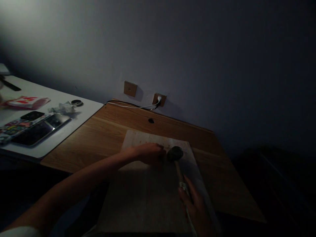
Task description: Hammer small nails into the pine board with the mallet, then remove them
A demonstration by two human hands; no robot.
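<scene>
My right hand [194,200] is wrapped round the pale handle of a mallet [175,153] with a thick black head. Its head is over the far right part of a pale wooden board [145,204]. Just left of that head is my left hand [153,154], low over the board with its fingers curled together. Whatever those fingers pinch, if anything, is hidden in shadow. Along the board's far edge runs a row of several small dark points [146,142]; I cannot tell whether they are nails or holes.
The board rests on a wooden desk [103,131] against the wall. A white table [59,131] adjoins it on the left, bearing a phone [40,130], crumpled plastic [64,108], a tape roll [77,102] and a red-and-white packet [27,102]. Cables [128,105] run to a wall socket [159,99].
</scene>
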